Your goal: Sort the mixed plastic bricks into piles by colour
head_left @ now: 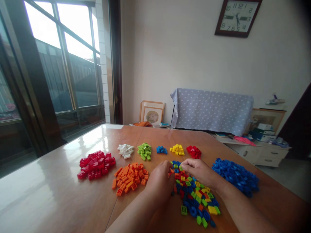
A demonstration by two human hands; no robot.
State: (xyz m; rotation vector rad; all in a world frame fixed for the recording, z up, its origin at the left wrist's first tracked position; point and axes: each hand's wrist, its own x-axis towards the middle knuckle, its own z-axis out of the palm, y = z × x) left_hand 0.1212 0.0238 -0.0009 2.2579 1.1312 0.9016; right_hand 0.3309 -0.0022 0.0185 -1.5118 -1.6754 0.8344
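Note:
A mixed pile of toy building bricks (198,194) in green, yellow, red, orange and blue lies in front of me, with blue round pieces among them. At the pile's left edge is my left hand (160,179), its fingers curled in and their tips partly hidden. My right hand (200,171) reaches over the far right part of the pile with thumb and forefinger pinched together. A small green brick (180,168) shows right by those fingertips; whether it is gripped cannot be told. Orange bricks (131,178) lie just left of my left hand.
Sorted heaps stand on the wooden table (60,197): crimson bricks (97,164), white bricks (125,150), light green bricks (144,150), small blue bricks (161,149), yellow bricks (177,149) and red bricks (193,151). A large heap of blue pieces (235,176) lies to the right.

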